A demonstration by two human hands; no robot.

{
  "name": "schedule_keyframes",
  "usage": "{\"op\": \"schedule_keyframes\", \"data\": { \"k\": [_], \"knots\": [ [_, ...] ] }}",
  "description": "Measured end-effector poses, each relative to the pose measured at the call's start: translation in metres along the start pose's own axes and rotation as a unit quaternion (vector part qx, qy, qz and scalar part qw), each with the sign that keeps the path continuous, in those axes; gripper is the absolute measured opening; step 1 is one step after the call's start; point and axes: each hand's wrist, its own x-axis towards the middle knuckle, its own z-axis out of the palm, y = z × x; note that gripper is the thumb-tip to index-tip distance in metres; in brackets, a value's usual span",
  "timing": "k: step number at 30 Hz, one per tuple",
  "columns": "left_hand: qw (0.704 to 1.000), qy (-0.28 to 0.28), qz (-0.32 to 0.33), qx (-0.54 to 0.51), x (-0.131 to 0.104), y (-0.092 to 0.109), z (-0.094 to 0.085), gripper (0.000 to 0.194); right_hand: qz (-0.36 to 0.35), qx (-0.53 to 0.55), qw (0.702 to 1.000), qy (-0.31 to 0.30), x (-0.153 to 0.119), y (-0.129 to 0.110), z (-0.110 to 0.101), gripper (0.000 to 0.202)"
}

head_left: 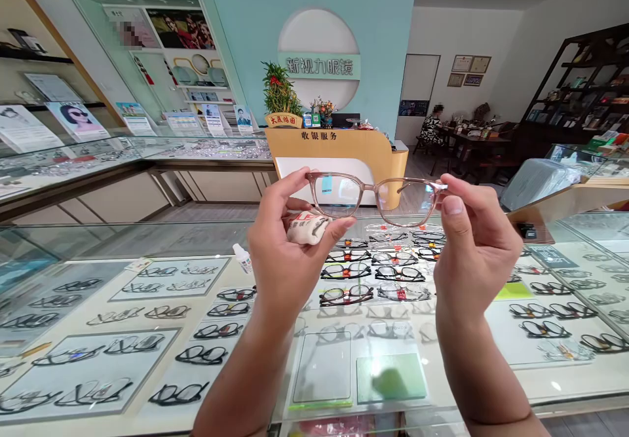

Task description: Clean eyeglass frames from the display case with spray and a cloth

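A pair of eyeglasses (369,188) with a clear brownish frame is held up level above the glass counter. My left hand (289,247) grips its left end between the fingers, and a bunched white cloth (307,227) with red and dark print is tucked in the same palm. My right hand (472,240) pinches the right end of the frame between thumb and forefinger. The temple arms are mostly hidden behind the front. A small white bottle (242,258) stands on the counter, just left of my left wrist.
Under the glass counter (275,417) lie several rows of glasses, among them dark frames (346,271). A green box or card (391,378) lies near the front. Beyond stand a wooden cashier desk (289,145) and side display cases. At the far right, a person (431,129) sits near a dark table.
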Motion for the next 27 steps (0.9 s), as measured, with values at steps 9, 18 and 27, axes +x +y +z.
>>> {"op": "schedule_keyframes", "data": {
  "k": [9, 18, 27],
  "knots": [
    [0.992, 0.098, 0.075, -0.024, -0.008, -0.005, 0.005, 0.083, 0.072, 0.129, 0.989, -0.022, 0.005, 0.027, 0.013, 0.026],
    [0.997, 0.062, 0.025, -0.025, -0.008, -0.008, 0.011, 0.077, 0.129, 0.170, 0.977, -0.027, 0.008, 0.031, 0.018, 0.021],
    [0.995, -0.034, -0.085, -0.028, 0.002, -0.014, 0.019, 0.067, 0.047, 0.099, 0.994, -0.007, 0.007, 0.042, 0.021, 0.016]
  ]
}}
